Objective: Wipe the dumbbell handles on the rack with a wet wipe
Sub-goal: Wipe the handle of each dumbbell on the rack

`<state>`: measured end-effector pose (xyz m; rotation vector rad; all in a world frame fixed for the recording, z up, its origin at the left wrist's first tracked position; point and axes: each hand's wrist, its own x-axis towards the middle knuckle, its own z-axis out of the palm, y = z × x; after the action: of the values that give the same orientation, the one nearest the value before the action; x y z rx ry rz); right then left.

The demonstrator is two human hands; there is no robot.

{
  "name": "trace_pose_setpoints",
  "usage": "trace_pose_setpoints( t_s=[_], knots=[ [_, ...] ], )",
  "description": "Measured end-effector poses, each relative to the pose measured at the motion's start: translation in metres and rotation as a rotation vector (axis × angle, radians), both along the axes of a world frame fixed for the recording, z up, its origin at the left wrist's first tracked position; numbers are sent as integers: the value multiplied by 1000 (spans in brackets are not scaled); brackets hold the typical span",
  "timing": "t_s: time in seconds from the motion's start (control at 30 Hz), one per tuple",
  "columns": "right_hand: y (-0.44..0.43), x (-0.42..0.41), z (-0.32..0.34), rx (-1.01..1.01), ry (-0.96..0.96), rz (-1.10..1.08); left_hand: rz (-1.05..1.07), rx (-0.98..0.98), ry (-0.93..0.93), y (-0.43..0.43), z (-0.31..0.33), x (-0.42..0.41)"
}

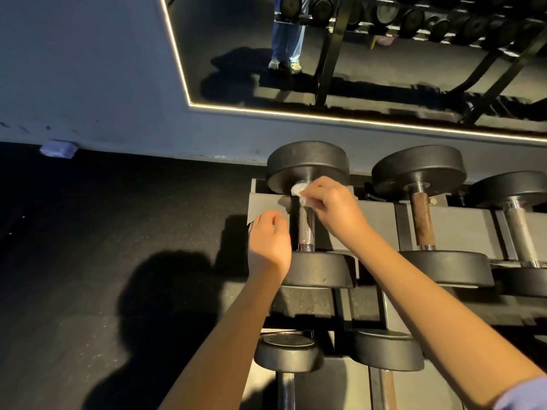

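Two bare forearms reach in from 6 o'clock, the right one ending nearest in a lilac sleeve. Under them, on the grey steel rack, the lower shelf carries two weights with round matte-black heads. Higher up, the left hand hovers at 9 o'clock of the leftmost top-shelf dumbbell, back toward the camera, fingers loosely curled and grasping nothing. The right hand comes over from 3 o'clock with the wrist bent down. Its thumb and fingertips pinch a small crumpled white wipe against the far end of the handle — right where the bar meets the far head. That handle is bright chrome, a straight cylinder with fine knurling. At 3 o'clock of it lies a second dumbbell whose bar is rusty brown, then a third with a dull silver bar. At 9 o'clock of the rack spreads a dark speckled rubber floor. At 10 o'clock a pale packet lies against the grey wall. Farthest — a mirror edged with a lit strip.
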<state>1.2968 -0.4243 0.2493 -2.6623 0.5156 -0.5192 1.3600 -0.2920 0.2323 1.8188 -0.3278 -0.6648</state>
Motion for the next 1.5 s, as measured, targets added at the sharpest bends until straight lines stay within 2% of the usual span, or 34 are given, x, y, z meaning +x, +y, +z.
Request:
trace_pose_setpoints(
  t_s=[0.1,0.17,0.23,0.3,0.33,0.5,0.7,0.77,0.93,1.17,1.3,1.37,1.5],
  knots=[
    [4,6,-8,-43,-28,-63,-9,35,-27,0,-1,0],
    [7,3,-7,-63,10,2,-19,48,-40,0,-2,1],
    [6,1,-1,-58,128,152,-29,45,-42,0,-3,1],
    [5,1,4,-47,270,206,-24,24,-23,0,-4,0],
    [4,-1,5,-33,280,205,-21,16,-14,0,-4,0],
    [1,-13,1,36,79,91,-22,7,-5,1,-1,1],
    [8,-26,5,197,262,190,-60,10,-32,1,-5,1],
    [9,-25,9,241,261,128,-107,-14,-27,1,-4,2],
    [16,-18,13,460,62,-183,-300,-106,9,0,-2,8],
    [25,-24,12,697,-118,-241,-429,-32,-275,-11,10,19],
    [39,-30,5,705,-223,-437,-295,-21,-315,-22,10,23],
    [47,-33,-1,709,-215,-527,-234,48,-414,-28,2,27],
    [47,-31,-3,734,-190,-561,-240,55,-452,-37,-10,33]
  ],
)
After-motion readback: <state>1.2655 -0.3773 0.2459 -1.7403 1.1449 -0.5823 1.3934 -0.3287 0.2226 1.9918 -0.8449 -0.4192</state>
